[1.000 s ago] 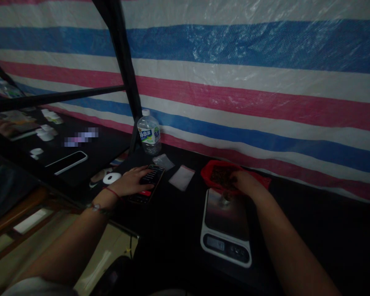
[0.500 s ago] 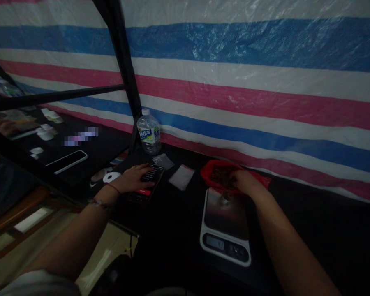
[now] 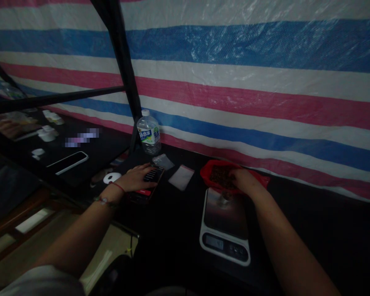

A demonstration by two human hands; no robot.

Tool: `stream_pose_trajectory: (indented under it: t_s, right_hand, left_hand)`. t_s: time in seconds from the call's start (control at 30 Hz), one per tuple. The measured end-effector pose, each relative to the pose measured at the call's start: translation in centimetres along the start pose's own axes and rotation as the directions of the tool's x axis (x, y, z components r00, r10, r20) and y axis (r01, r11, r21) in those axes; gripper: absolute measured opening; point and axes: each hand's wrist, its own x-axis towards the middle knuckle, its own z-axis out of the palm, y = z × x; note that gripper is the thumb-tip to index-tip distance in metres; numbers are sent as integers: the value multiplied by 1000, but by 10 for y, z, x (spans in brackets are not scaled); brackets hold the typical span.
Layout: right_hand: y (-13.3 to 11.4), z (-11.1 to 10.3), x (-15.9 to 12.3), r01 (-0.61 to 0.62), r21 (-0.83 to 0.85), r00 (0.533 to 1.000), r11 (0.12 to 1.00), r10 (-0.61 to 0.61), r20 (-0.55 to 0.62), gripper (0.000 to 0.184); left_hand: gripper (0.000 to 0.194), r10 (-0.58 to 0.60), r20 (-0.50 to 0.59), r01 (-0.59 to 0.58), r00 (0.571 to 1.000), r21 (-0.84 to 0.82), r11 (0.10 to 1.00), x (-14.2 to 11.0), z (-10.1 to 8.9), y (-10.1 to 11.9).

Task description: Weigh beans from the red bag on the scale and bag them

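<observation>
My left hand (image 3: pixel 135 179) lies over a dark phone (image 3: pixel 152 174) with a lit screen, its thumb and fingers apart across the screen. My right hand (image 3: pixel 242 179) reaches into an open red plastic bag (image 3: pixel 206 172) of small brown pieces (image 3: pixel 220 174). Its fingers are bunched down among the pieces, and the fingertips are hidden. In front of the bag is a kitchen scale (image 3: pixel 225 222) with a metal plate, a white rim and a lit display. At the plate's far end sits a small clear bag (image 3: pixel 225 196) that seems to hold some brown pieces.
Flat clear zip bags (image 3: pixel 181 177) lie between the phone and scale. A large clear bottle (image 3: pixel 149 133) stands behind, near a black frame post (image 3: pixel 126 74). A striped sheet (image 3: pixel 249 94) hangs at the back. Left, beyond the frame, are white bottles (image 3: pixel 47 133), another phone (image 3: pixel 68 162) and another person's hand (image 3: pixel 9 127).
Almost nothing differs. My right hand shifts slightly within the red bag, and my left hand stays on the phone.
</observation>
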Motion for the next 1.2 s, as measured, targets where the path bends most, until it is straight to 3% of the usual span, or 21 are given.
stream_pose_trajectory:
  t_s: [0.2,0.3,0.37,0.47,0.57,0.67,0.73,0.8,0.9,1.07,1.2]
  right_hand:
    - [4,4,1,10,-12,999,1000,-11,-47,34]
    - [4,5,2,9,-10,999,1000,-10,-44,33]
    - [3,5,3,6,-19,999,1000,-7,-35,32]
    - [1,4,3,13,-30,999,999,-14,-35,33]
    - [1,4,2,23,-36,998,999,-25,-55,33]
    - [1,5,2,31,-38,997,999,-33,-72,32]
    - [1,5,3,28,-28,997,999,-30,-73,30]
    - [1,5,4,26,-15,998,1000,-27,-64,27]
    - [2,5,5,34,-1,997,999,-34,-69,24]
    - [3,5,4,74,21,994,997,-72,-83,23]
    - [0,3,1,78,8,993,997,-77,-87,23]
  left_hand:
    - [89,-21,-19,21,1000,10,1000,6,-4,6]
    - [89,6,-108,-3,994,23,1000,6,-14,30]
    - [83,130,-183,-128,975,22,992,3,-22,59]
    - [65,374,-278,-395,885,-20,919,-5,-29,117]
    - [58,607,-327,-662,725,-84,745,-7,-24,176]
    - [61,720,-341,-786,605,-114,607,3,-9,222]
    - [64,746,-351,-816,566,-114,566,13,2,243]
    - [65,751,-338,-817,567,-109,567,23,12,256]
    - [57,734,-318,-793,600,-114,599,32,22,264]
    - [44,693,-369,-777,619,-160,609,35,27,256]
    - [40,658,-338,-737,673,-230,636,39,30,248]
